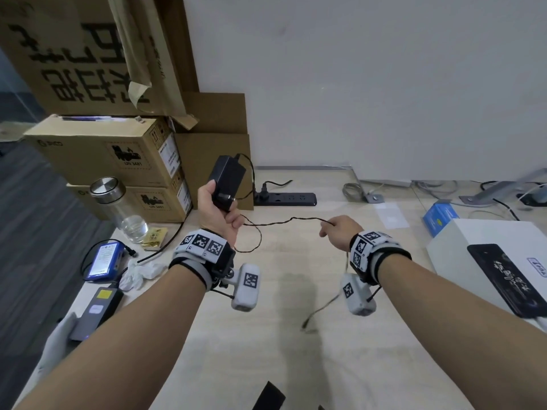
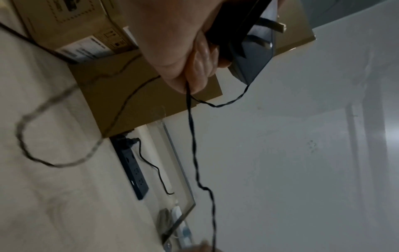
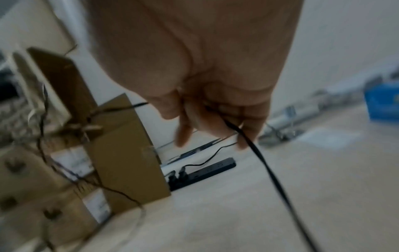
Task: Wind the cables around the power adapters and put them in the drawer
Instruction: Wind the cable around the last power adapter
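My left hand holds a black power adapter upright above the desk, its plug prongs showing in the left wrist view on the adapter. Its thin black cable leaves the top of the adapter, loops down past my left fingers and runs across to my right hand, which pinches it. From my right hand the cable hangs down, its end plug dangling over the desk. No drawer is in view.
Cardboard boxes are stacked at the back left beside a glass bottle. A black power strip lies by the wall. A blue battery pack, another adapter and white cloth lie at left; a white box stands at right.
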